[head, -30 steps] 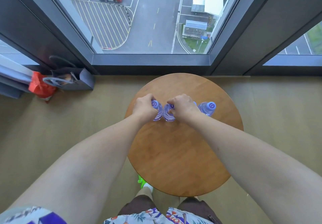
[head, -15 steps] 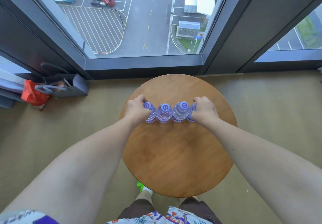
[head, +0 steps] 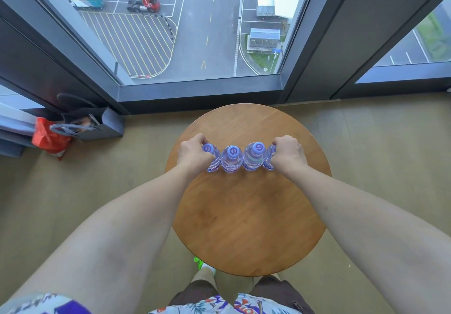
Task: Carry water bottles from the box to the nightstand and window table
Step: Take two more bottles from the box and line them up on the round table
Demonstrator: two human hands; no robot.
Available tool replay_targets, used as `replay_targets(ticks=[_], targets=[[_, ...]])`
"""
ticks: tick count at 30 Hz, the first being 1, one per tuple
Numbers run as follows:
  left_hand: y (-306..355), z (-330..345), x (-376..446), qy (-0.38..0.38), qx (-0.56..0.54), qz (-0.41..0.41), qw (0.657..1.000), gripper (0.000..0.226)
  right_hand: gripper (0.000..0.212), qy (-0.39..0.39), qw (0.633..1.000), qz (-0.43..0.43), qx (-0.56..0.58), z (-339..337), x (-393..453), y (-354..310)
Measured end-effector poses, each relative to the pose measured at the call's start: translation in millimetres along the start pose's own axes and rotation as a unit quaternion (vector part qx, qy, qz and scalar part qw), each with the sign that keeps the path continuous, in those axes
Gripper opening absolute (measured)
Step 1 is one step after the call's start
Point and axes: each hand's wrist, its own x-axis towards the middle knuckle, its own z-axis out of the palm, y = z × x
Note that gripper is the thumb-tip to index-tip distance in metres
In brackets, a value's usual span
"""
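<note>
Several clear water bottles with purple caps stand upright in a tight row across the round wooden window table (head: pixel 246 216). My left hand (head: pixel 194 154) grips the leftmost bottle (head: pixel 209 150) at its neck. My right hand (head: pixel 286 152) grips the rightmost bottle (head: pixel 269 161), whose cap is mostly hidden under my fingers. Between them stand two free bottles, one (head: pixel 231 158) beside the left one and another (head: pixel 256 156) beside the right one, all touching side by side.
A tall window with a dark frame (head: pixel 200 91) rises just behind the table. On the floor at the left stand a grey tote bag (head: pixel 97 125) and a red plastic bag (head: pixel 47 135). My legs and a green shoe (head: pixel 199 262) are below the table's near edge.
My right hand has shifted from a middle bottle to the rightmost one. The bottles have come together into one straight, touching row. The view has tilted slightly.
</note>
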Motion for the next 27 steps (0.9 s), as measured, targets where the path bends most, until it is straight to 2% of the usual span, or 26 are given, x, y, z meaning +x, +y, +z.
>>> replay_targets(ticks=[10,14,16,18,21,22,25,27], targets=[[16.0,10.7,-2.5,-0.025,0.002,0.011,1.000,0.019,0.041,0.006,1.000,0.025,0.004,-12.1,-1.7,13.9],[15.8,8.4,-1.9,-0.035,0.030,0.009,0.999,0.025,0.055,-0.018,0.999,0.003,-0.028,-15.3,-4.4,12.3],[15.2,6.9,-2.0,-0.052,0.056,0.016,0.997,0.031,0.067,-0.012,0.997,-0.045,-0.059,-15.5,-7.6,7.7],[16.0,8.3,-3.9,-0.071,0.113,0.033,0.990,0.042,0.069,-0.003,0.994,-0.091,-0.059,-15.1,-10.1,0.2],[18.4,17.1,-7.5,-0.074,0.223,0.081,0.969,0.071,0.053,-0.022,0.991,-0.118,-0.067,-13.9,-10.1,-10.1],[20.4,21.1,-8.2,-0.067,0.241,0.115,0.961,0.074,0.046,-0.025,0.989,-0.121,-0.080,-13.7,-9.5,-12.6],[29.3,31.6,-11.1,-0.060,0.260,0.219,0.938,0.057,0.036,-0.023,0.988,-0.127,-0.085,-10.3,-8.3,-16.7],[34.6,36.0,-12.5,-0.046,0.254,0.241,0.935,0.041,0.034,-0.016,0.990,-0.128,-0.064,-8.4,-8.6,-15.9]])
